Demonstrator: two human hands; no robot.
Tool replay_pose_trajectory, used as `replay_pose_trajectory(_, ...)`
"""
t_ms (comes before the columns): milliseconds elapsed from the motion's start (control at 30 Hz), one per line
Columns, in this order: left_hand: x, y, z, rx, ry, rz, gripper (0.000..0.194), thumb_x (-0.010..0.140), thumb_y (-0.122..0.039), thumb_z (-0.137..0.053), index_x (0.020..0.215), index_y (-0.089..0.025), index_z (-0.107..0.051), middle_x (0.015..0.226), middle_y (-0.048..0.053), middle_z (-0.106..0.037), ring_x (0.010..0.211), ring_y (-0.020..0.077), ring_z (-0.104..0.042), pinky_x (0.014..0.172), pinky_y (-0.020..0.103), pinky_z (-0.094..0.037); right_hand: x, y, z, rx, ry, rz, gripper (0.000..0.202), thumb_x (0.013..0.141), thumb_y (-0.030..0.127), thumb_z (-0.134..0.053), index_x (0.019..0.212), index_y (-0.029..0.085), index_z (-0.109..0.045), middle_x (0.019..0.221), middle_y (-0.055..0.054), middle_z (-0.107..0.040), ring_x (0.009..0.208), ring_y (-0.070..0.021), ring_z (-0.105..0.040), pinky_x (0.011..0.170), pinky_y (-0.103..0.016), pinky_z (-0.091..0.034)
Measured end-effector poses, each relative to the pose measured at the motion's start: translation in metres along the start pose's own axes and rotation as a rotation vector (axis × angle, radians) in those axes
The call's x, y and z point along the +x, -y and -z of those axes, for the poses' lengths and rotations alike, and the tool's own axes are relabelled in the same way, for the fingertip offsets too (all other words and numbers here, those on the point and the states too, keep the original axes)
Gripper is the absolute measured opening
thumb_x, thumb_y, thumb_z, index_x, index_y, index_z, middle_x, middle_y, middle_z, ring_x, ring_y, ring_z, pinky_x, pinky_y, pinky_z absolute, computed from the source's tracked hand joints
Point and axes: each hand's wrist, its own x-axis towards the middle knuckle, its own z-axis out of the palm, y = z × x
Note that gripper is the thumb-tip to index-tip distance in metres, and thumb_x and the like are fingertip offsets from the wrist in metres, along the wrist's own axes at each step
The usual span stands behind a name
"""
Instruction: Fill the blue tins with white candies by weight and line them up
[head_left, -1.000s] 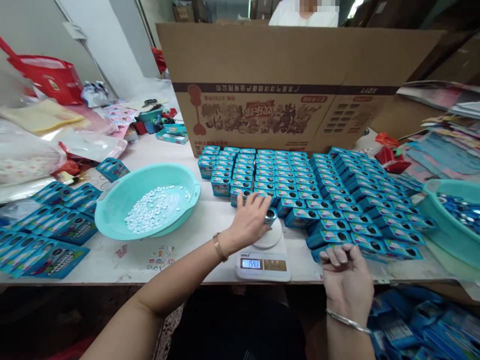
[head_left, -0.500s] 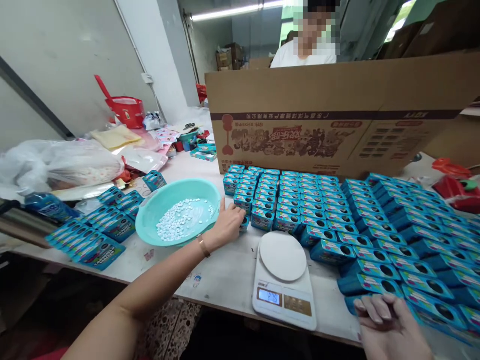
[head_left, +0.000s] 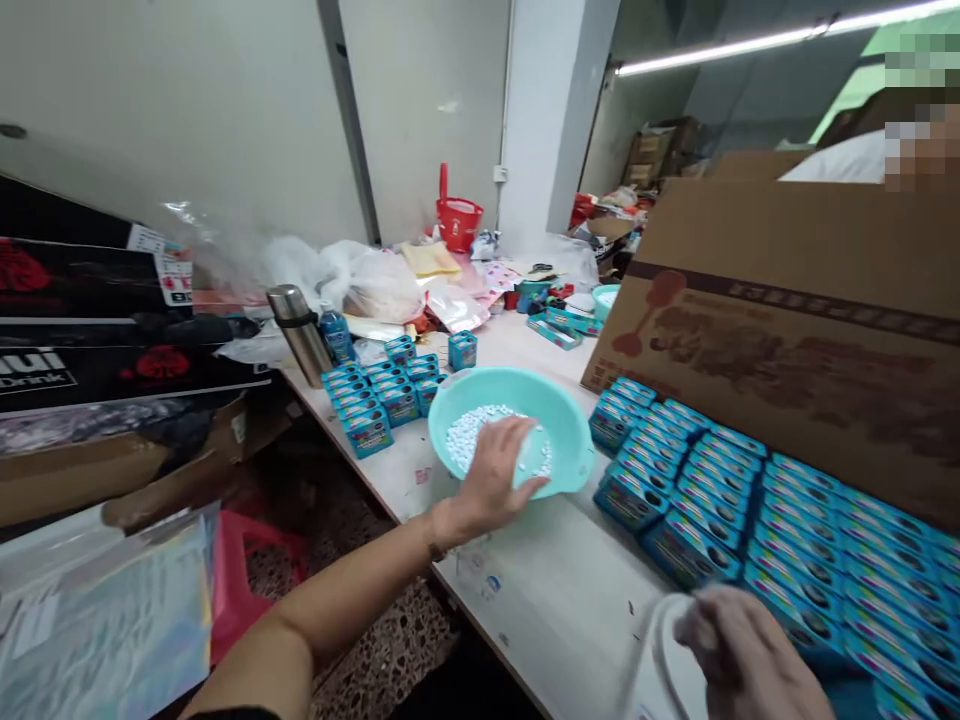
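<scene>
My left hand [head_left: 495, 475] is over the near side of a turquoise basin [head_left: 577, 440], its fingers stretched and its thumb apart, holding nothing I can see. Small white tablet-like pieces [head_left: 466, 435] lie in the basin, partly behind that hand. At the lower right, my right hand [head_left: 757, 655] is smeared by motion, its fingers seemingly curled, so I cannot tell whether it holds anything. It covers part of a white scale [head_left: 660, 655], whose display is out of view. Rows of small blue boxes with dark round windows [head_left: 705, 545] stand just beyond it.
More blue boxes [head_left: 367, 425] stand left of the basin, near a steel flask [head_left: 300, 335] and a blue bottle [head_left: 335, 335]. A large cardboard carton [head_left: 787, 250] rises behind the rows, with a person partly visible beyond. A pink stool [head_left: 232, 570] is below the table at left.
The view has swung left. My left hand has gone from the blue box at the row's front to over the basin. My right hand has moved onto or over the scale.
</scene>
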Motion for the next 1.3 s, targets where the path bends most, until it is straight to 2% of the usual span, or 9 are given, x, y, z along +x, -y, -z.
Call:
replay_pose_trajectory(100, -0.005, 0.079, 0.053, 0.155, -0.132, 0.234, 0.065, 0.092, -0.039, -0.057, 0.147, -0.018, -0.029, 0.141, 0.018, -0.049, 0.132, 0.0324, -0.046, 0.11, 0.051, -0.037, 0.03, 0.019, -0.099, -0.373, 0.396, 0.222, 0.036, 0.082, 0.056, -0.066, 0.096, 0.023, -0.068, 0.081, -0.004, -0.062, 0.073, -0.0209, -0.058, 0.064, -0.032, -0.05)
replay_pose_trajectory(233, 0.019, 0.155, 0.095, 0.506, 0.115, 0.432, 0.063, 0.09, -0.033, -0.058, 0.145, -0.013, -0.033, 0.141, 0.02, -0.047, 0.131, 0.0343, -0.042, 0.111, 0.05, -0.033, 0.084, 0.008, -0.206, -0.998, 0.832, 0.397, 0.037, 0.096, 0.039, -0.045, 0.125, 0.021, -0.06, 0.125, -0.013, -0.06, 0.116, -0.0283, -0.054, 0.097, -0.041, -0.043)
replay_pose_trajectory(367, 0.047, 0.185, 0.094, 0.538, 0.331, 0.36, 0.049, 0.079, -0.029, -0.069, 0.125, -0.018, -0.055, 0.13, 0.015, -0.056, 0.124, 0.0336, -0.047, 0.107, 0.049, -0.033, 0.126, -0.03, -0.274, -1.302, 1.037, 0.327, 0.054, 0.089, 0.037, -0.058, 0.138, 0.015, -0.052, 0.137, -0.02, -0.051, 0.13, -0.0375, -0.042, 0.103, -0.049, -0.037)
replay_pose_trajectory(467, 0.059, 0.19, 0.078, 0.549, 0.439, 0.323, 0.039, 0.074, -0.027, -0.072, 0.11, -0.017, -0.063, 0.12, 0.015, -0.061, 0.117, 0.0335, -0.05, 0.101, 0.047, -0.036, 0.134, -0.055, -0.3, -1.326, 1.118, 0.312, 0.055, 0.087, 0.037, -0.061, 0.139, 0.019, -0.052, 0.143, -0.018, -0.046, 0.134, -0.0371, -0.037, 0.103, -0.05, -0.037)
replay_pose_trajectory(567, 0.063, 0.19, 0.063, 0.567, 0.465, 0.335, 0.026, 0.079, -0.021, -0.063, 0.104, -0.013, -0.064, 0.116, 0.018, -0.062, 0.114, 0.035, -0.05, 0.098, 0.049, -0.036, 0.129, -0.07, -0.305, -1.341, 1.167, 0.309, 0.047, 0.09, 0.038, -0.056, 0.133, 0.02, -0.056, 0.139, -0.018, -0.047, 0.132, -0.0369, -0.038, 0.101, -0.051, -0.037)
replay_pose_trajectory(700, 0.065, 0.188, 0.055, 0.557, 0.442, 0.365, 0.023, 0.087, -0.014, -0.046, 0.099, -0.012, -0.066, 0.11, 0.019, -0.064, 0.112, 0.0342, -0.052, 0.094, 0.049, -0.036, 0.117, -0.073, -0.288, -1.346, 1.258, 0.287, 0.039, 0.093, 0.039, -0.048, 0.123, 0.017, -0.061, 0.122, -0.019, -0.054, 0.119, -0.0363, -0.047, 0.098, -0.052, -0.036)
replay_pose_trajectory(900, 0.065, 0.191, 0.067, 0.477, 0.369, 0.398, 0.017, 0.083, -0.023, -0.06, 0.097, -0.014, -0.065, 0.107, 0.016, -0.063, 0.112, 0.0335, -0.053, 0.088, 0.041, -0.041, 0.106, -0.059, -0.249, -1.317, 1.44, 0.118, 0.038, 0.095, 0.045, -0.042, 0.11, 0.02, -0.066, 0.104, -0.014, -0.062, 0.101, -0.0307, -0.058, 0.088, -0.045, -0.044)
replay_pose_trajectory(1100, 0.069, 0.189, 0.062, 0.355, 0.173, 0.49, 0.031, 0.085, -0.033, -0.063, 0.11, -0.015, -0.061, 0.111, 0.012, -0.061, 0.094, 0.0266, -0.063, 0.076, 0.034, -0.048, 0.086, -0.041, -0.228, -1.341, 1.456, -0.06, 0.059, 0.094, 0.059, -0.033, 0.129, 0.017, -0.057, 0.121, -0.02, -0.059, 0.106, -0.0363, -0.06, 0.089, -0.051, -0.044)
replay_pose_trajectory(1300, 0.079, 0.169, 0.061, 0.2, -0.102, 0.476, 0.034, 0.084, -0.031, -0.067, 0.113, -0.015, -0.061, 0.109, 0.01, -0.064, 0.1, 0.0243, -0.064, 0.085, 0.033, -0.051, 0.077, -0.028, -0.223, -1.367, 1.416, -0.156, 0.048, 0.09, 0.044, -0.048, 0.128, 0.015, -0.058, 0.121, -0.021, -0.062, 0.112, -0.0396, -0.059, 0.091, -0.052, -0.043)
